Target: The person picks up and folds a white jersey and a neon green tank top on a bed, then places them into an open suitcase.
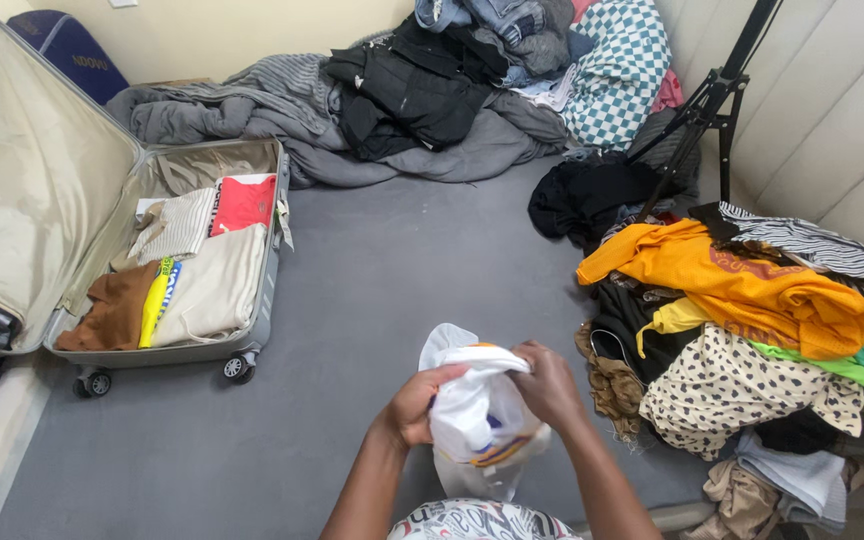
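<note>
An open suitcase is lying at nine o'clock, its near rim edging bare grey bedding that is leaving open room in the middle. At six o'clock, the left hand and right hand are both gripping a bunched white garment. A clothes pile is crowding three o'clock.

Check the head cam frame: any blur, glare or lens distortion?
Head view: even, soft indoor light, no glare, only faint shadows on the grey mattress. Focus is sharp on both hands and the white garment they grip. Wide-angle bending shows at the edges: the suitcase lid and the tripod lean.
</note>
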